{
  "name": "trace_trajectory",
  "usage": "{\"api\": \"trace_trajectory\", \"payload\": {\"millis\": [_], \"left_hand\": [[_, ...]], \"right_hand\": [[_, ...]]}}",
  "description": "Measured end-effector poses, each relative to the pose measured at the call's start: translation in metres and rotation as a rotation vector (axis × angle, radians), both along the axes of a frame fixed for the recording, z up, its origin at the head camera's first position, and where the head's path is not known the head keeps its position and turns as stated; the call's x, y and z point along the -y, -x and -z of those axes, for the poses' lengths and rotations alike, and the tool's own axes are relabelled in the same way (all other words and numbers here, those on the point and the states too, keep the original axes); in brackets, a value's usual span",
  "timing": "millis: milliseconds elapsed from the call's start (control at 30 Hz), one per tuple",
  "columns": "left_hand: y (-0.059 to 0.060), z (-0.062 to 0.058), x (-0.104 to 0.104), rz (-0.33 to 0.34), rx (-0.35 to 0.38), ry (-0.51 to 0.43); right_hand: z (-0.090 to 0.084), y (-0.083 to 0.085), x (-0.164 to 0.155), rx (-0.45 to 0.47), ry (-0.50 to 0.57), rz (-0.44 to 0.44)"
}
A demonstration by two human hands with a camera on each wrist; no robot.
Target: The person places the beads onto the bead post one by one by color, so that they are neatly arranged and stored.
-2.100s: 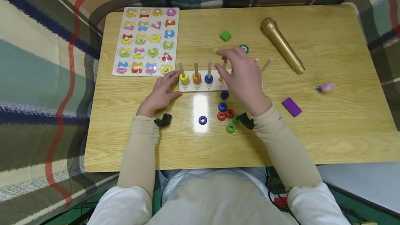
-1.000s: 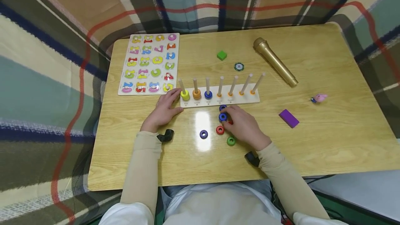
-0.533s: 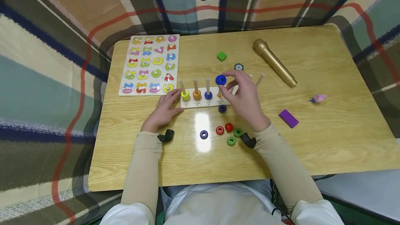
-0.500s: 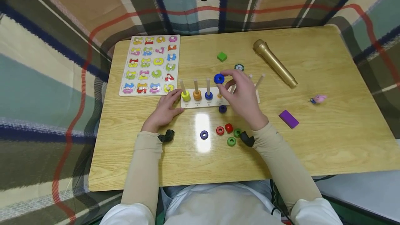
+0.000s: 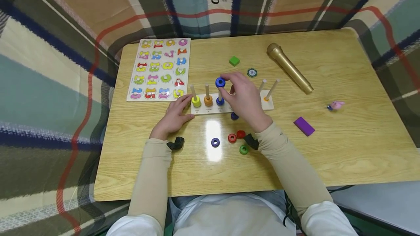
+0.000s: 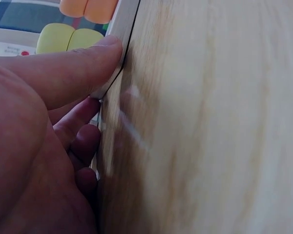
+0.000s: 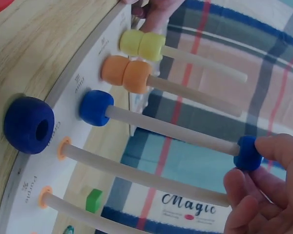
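R wrist only: blue ring (image 7: 247, 153) on peg tip (image 7: 232, 147) (pinched) — head unclear.

Play corner: toy-strewn table (image 5: 344, 145), plaid cloth walls (image 5: 49, 65).

**Hands: right raised and pinching, left flat and bracing**

Right hand (image 5: 244, 99) is lifted off the surface, forearm angled in from lower right, beige sleeve to the wrist. Fingertips (image 7: 276, 148) and thumb are curled together in a pinch out in front of the palm; the other fingers are bent beneath.

Left hand (image 5: 172, 115) lies low, palm down, forearm coming straight up from the body. Thumb (image 6: 73, 68) is extended and pressing sideways, fingers loosely curled under.
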State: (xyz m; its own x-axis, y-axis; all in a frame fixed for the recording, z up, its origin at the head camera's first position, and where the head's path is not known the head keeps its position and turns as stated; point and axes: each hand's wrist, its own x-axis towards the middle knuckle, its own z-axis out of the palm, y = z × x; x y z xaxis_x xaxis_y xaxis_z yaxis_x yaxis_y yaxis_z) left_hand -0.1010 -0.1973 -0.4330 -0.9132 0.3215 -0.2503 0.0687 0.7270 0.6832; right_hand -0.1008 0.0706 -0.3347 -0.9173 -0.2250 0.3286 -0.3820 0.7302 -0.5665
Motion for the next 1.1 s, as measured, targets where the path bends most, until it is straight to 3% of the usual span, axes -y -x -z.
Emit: {"api": "trace_trajectory", "payload": {"millis": [433,700,833,1000,1100], "left_hand": [[-0.002,0.003,-0.002,0.012,-0.006,-0.003],[0.001,0.003,-0.001,0.011,0.004,-0.003],[0.003,0.001,-0.001,0.011,-0.007,-0.003],[0.005,0.003,0.001,0.008,-0.010,0.007],[0.004,0.004,0.001,0.002,0.005,0.005]], "right_hand": [[-0.002,-0.003,-0.003,0.058,-0.047,0.016],[0.002,-0.012,-0.020,0.050,0.045,0.004],[0.020,-0.019,-0.031,0.194,0.016,0.010],[0.051,-0.025,-0.043,0.436,-0.179,-0.036],[0.065,-0.026,-0.045,0.483,-0.250,-0.073]]}}
